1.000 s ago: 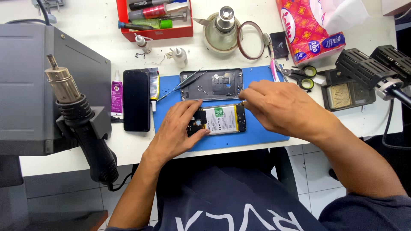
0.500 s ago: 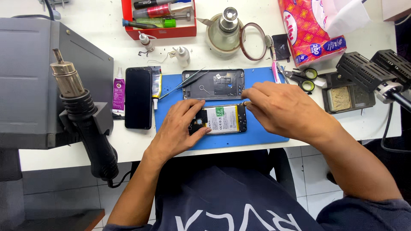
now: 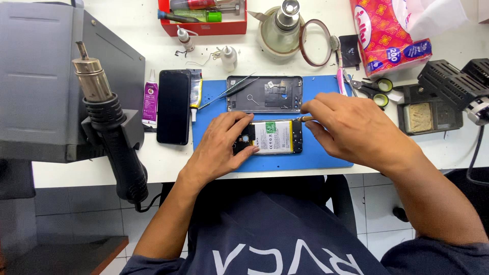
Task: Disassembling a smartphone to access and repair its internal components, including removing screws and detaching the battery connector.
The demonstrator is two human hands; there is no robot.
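An opened phone (image 3: 275, 136) with its white battery showing lies on a blue mat (image 3: 316, 158). My left hand (image 3: 224, 145) rests on the phone's left end and holds it down. My right hand (image 3: 351, 127) pinches a thin tool (image 3: 304, 118) whose tip touches the phone's upper right corner. The phone's grey back cover (image 3: 265, 94) lies just beyond on the mat, with tweezers (image 3: 226, 92) leaning across its left edge.
A black phone (image 3: 173, 106) and glue tubes (image 3: 150, 98) lie left of the mat. A hot-air gun (image 3: 109, 127) hangs on a grey station (image 3: 41, 81) at left. A red tray (image 3: 204, 18), tape roll (image 3: 316, 43), tissue pack (image 3: 387, 33), scissors (image 3: 374, 89) and soldering stand (image 3: 448, 86) line the back and right.
My right hand has shifted slightly, bringing the thin tool to the phone's upper right corner. The left hand stays on the phone. The view has moved a little closer.
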